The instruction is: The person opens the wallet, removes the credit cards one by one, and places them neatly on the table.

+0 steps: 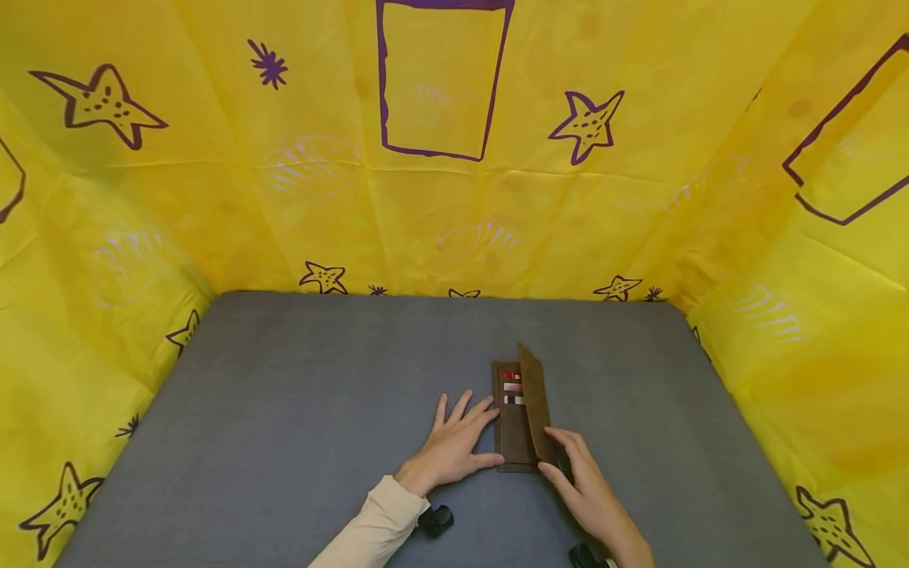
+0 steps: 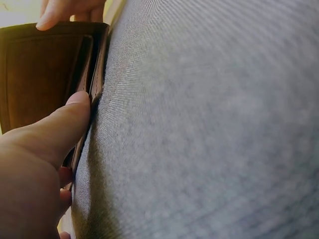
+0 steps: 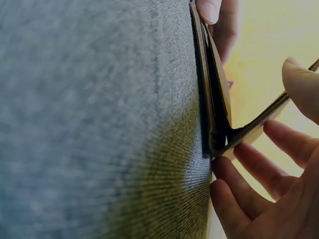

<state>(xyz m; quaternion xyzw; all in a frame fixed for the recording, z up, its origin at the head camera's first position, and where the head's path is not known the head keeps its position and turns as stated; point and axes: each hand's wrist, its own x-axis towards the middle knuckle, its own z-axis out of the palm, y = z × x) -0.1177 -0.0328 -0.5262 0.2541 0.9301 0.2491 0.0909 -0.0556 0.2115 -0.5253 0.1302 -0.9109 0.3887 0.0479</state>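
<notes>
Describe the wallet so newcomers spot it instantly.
On the grey, cloth-topped table, look between the bare left hand and right hand. The long, brown, leather-looking wallet lies there; its raised cover and slotted, coloured cards set it apart.

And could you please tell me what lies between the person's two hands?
In the head view, a partly open brown wallet lies between the left hand and the right hand, with cards visible inside.

1. Head cam: bright, even lt on yellow cloth; counter duller; shadows faint, pic fairly sharp.
2. L wrist: dimmer; counter blurry up close; dk shadow alongside wallet.
3. R wrist: counter blurred at L; bkgd v. bright, washed out at R; soft yellowish-dk shadow low ctr.
</notes>
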